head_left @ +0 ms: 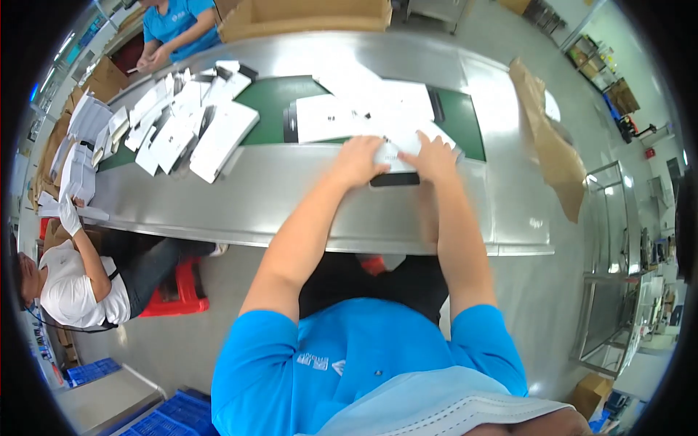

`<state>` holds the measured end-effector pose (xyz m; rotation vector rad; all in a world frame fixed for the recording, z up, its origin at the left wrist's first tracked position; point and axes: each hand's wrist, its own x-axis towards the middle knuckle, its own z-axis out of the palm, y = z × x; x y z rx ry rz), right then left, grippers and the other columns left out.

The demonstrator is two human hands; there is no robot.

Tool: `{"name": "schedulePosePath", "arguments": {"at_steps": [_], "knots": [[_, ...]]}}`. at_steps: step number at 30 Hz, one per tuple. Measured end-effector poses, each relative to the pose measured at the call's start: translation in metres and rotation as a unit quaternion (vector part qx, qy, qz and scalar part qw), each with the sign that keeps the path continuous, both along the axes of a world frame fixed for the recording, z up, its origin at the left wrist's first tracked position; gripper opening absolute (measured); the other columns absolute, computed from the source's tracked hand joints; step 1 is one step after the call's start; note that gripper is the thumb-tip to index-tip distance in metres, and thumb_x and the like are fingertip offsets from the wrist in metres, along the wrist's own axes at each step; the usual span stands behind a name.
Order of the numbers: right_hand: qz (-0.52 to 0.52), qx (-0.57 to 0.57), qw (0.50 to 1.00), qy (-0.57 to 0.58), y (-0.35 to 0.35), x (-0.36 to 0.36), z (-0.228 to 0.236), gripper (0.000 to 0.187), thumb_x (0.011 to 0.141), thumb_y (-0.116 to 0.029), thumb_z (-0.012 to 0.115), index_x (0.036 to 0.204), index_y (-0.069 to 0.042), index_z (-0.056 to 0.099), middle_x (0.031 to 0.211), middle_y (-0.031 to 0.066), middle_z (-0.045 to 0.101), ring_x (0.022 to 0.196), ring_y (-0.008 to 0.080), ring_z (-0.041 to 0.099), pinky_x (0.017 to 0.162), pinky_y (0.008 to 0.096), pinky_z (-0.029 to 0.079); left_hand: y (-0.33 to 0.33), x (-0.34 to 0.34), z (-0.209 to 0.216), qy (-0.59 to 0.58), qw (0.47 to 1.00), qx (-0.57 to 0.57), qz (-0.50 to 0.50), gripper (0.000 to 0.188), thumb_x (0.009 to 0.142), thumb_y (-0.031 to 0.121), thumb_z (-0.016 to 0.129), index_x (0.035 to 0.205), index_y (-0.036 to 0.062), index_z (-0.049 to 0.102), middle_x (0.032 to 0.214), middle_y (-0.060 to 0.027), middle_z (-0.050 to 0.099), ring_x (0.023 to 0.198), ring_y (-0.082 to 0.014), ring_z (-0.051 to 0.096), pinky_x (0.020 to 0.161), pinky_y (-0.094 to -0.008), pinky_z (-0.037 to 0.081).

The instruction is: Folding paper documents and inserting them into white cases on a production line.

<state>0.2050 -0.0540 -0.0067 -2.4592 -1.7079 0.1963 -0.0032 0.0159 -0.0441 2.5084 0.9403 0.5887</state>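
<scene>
A flat white box (396, 154) with a dark near edge lies at the front of the pile on the steel table (291, 196). My left hand (358, 161) grips its left side, thumb reaching inward over the top. At its right side is my right hand (434, 156), with its thumb also on the top face and the fingers pointing away from me. Parts of the fingers are hidden or slightly blurred. Just beyond lie more flat white boxes (323, 118) with dark edges, overlapping on the green belt (273, 98).
A loose heap of white boxes (218, 138) covers the belt's left part. A person in blue (178, 25) works at the far left; another in white (80, 283) sits at the near left. Brown paper (549, 138) hangs off the right end. A large carton (305, 18) stands beyond the table.
</scene>
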Motion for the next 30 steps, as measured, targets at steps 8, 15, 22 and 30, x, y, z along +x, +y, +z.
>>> {"name": "schedulePosePath", "arguments": {"at_steps": [8,15,22,30], "knots": [[0.184,0.035,0.973,-0.138,-0.039,-0.056,0.016,0.021,0.089,-0.014,0.06,0.107,-0.005,0.065,0.082,0.0132,0.071,0.08,0.0297,0.073,0.065,0.0409,0.057,-0.018,-0.005,0.013,0.038,0.993,0.031,0.106,0.076,0.087,0.033,0.076,0.152,0.0176,0.041,0.159,-0.0084,0.041,0.149,-0.0375,0.031,0.119,-0.0646,0.021],[0.301,0.434,0.832,-0.171,-0.09,-0.038,0.168,0.031,0.079,-0.001,0.064,0.109,-0.009,0.067,0.099,0.0108,0.07,0.098,0.0268,0.067,0.086,0.0421,0.052,-0.032,-0.001,0.103,-0.051,0.99,0.125,-0.039,0.024,0.089,0.02,0.073,0.112,0.0141,0.068,0.106,-0.0076,0.074,0.108,-0.0306,0.067,0.108,-0.0485,0.045],[0.104,0.52,0.843,0.085,-0.047,0.004,0.104,0.028,0.086,-0.004,0.067,0.114,-0.003,0.065,0.11,0.0137,0.066,0.102,0.0279,0.063,0.093,0.0378,0.05,-0.02,0.022,0.095,-0.43,0.879,-0.195,0.064,0.031,0.099,0.018,0.061,0.123,-0.0004,0.059,0.111,-0.0175,0.071,0.1,-0.0281,0.069,0.091,-0.037,0.052],[-0.004,0.429,0.775,0.463,0.024,0.002,-0.014,0.027,0.092,0.0,0.058,0.118,-0.002,0.067,0.11,0.0088,0.069,0.094,0.0165,0.064,0.088,0.0299,0.052,-0.007,0.017,0.034,-0.431,0.798,-0.417,0.06,0.033,0.103,0.012,0.054,0.133,-0.0013,0.057,0.12,-0.0097,0.069,0.106,-0.0167,0.064,0.094,-0.0303,0.05]]}}
